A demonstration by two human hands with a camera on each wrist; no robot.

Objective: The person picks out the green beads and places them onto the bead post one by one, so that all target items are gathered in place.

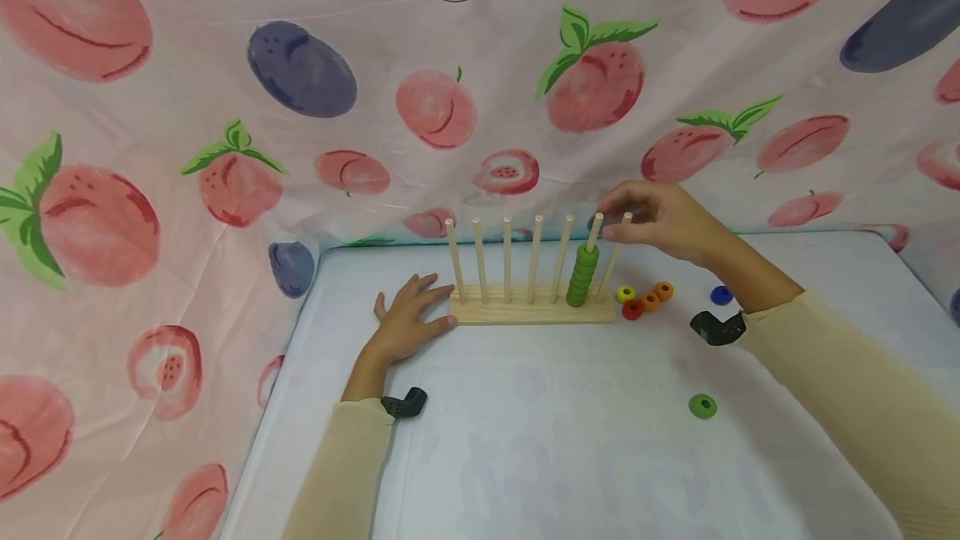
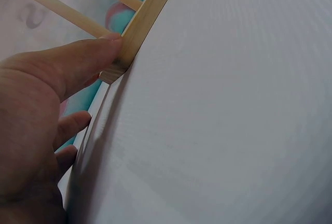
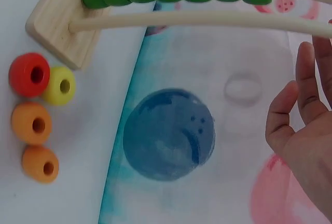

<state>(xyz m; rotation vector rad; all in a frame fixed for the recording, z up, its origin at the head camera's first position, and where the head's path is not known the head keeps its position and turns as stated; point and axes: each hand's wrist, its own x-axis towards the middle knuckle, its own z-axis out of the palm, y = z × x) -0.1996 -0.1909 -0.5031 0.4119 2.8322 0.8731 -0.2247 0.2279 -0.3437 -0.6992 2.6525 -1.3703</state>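
A wooden peg rack (image 1: 532, 312) with a row of upright pegs stands near the back of the table. Green beads (image 1: 582, 275) are stacked on its second peg from the right; the other pegs are bare. My left hand (image 1: 408, 319) holds the rack's left end, thumb at the front corner and index finger at the back. In the left wrist view the thumb (image 2: 88, 60) lies against the wood. Around the top of the green-beaded peg is my right hand (image 1: 656, 219), thumb and index finger apart, with no bead visible between them. Its fingertips are mostly outside the right wrist view.
Right of the rack lie a yellow bead (image 1: 626, 295), a red bead (image 1: 632, 310) and two orange beads (image 1: 657, 296). A blue bead (image 1: 722, 295) sits farther right, and a loose green bead (image 1: 702, 406) nearer the front. Fruit-print cloth (image 1: 450, 32) hangs behind.
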